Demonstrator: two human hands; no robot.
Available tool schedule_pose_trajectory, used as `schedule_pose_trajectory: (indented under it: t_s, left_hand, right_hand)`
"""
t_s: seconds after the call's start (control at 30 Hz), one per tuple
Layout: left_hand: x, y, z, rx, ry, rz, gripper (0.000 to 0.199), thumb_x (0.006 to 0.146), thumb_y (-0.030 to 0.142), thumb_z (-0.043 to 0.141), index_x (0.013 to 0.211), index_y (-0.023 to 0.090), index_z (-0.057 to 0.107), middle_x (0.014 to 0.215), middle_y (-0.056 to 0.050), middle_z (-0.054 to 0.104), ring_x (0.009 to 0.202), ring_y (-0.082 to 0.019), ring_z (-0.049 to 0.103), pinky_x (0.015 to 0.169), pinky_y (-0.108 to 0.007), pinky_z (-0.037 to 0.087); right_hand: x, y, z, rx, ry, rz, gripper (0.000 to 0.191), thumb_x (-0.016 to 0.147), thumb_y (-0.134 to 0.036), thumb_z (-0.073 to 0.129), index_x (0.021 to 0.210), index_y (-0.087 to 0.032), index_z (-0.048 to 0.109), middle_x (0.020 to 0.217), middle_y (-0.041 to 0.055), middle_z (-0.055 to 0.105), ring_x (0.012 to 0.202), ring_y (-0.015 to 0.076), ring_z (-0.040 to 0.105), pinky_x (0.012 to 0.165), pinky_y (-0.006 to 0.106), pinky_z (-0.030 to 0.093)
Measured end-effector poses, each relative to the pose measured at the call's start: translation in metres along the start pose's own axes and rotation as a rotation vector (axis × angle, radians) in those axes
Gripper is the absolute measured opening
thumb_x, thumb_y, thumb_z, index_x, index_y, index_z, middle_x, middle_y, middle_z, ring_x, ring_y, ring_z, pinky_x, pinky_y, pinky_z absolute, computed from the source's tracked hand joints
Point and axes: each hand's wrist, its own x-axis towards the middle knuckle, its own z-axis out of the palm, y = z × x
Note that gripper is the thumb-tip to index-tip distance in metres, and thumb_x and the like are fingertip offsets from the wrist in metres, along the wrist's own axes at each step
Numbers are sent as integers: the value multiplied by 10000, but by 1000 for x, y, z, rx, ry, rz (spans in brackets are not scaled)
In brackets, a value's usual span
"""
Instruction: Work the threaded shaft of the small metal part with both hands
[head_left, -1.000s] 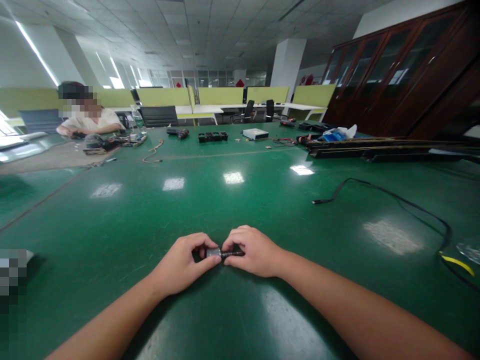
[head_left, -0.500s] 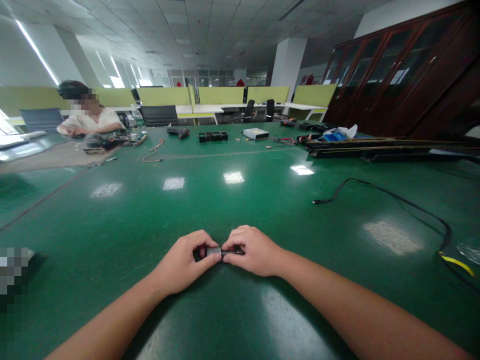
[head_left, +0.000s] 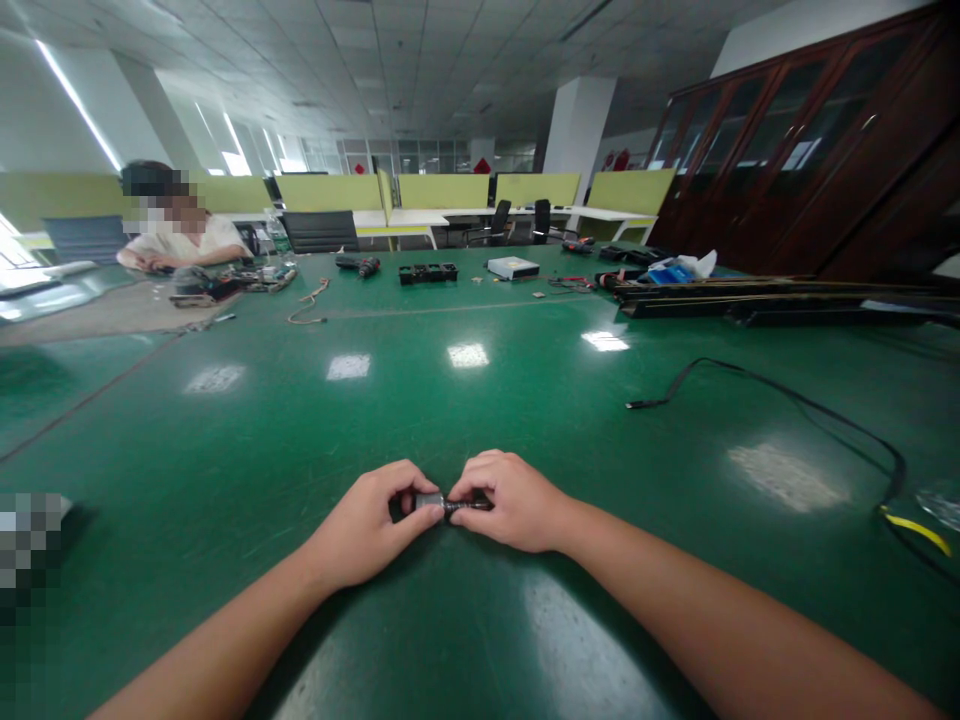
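Note:
Low in the middle of the head view, a small silver metal cylinder is pinched between the thumb and fingers of my left hand. A thin dark shaft extends from its right end. Around that shaft my right hand is closed, thumb below and fingers above. The two hands face each other with a narrow gap between the fingertips. Both are just over the green table. My fingers partly cover the cylinder and the shaft.
A black cable curves across the right side. Black rails, a white box, a black bracket and a drill-like tool lie farther back. At the far left a person sits by parts.
My right hand has shifted very slightly to the right, and a little more of the dark shaft shows between the hands. My left hand keeps its hold on the cylinder.

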Motion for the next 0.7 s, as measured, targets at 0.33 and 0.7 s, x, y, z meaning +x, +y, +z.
schedule_pose_trajectory:
  t_s: [0.33,0.7]
  left_hand:
    - [0,0,0,-2,-5,-6,193,898,357,584,933,190,676,820,-17,650,733,-155,579,666,-253,438]
    - [-1,-1,0,9,-7,-12,208,901,369,576,937,194,682,807,-13,648,722,-156,576,658,-249,437]
  right_hand:
    - [-2,1,-2,-6,-4,1,66,765,-208,715,827,-185,720,711,1,663,698,147,587,730,277,413]
    - [-4,3,-3,-17,-7,13,66,746,-183,717,813,-184,710,706,-8,650,693,142,581,729,278,414]
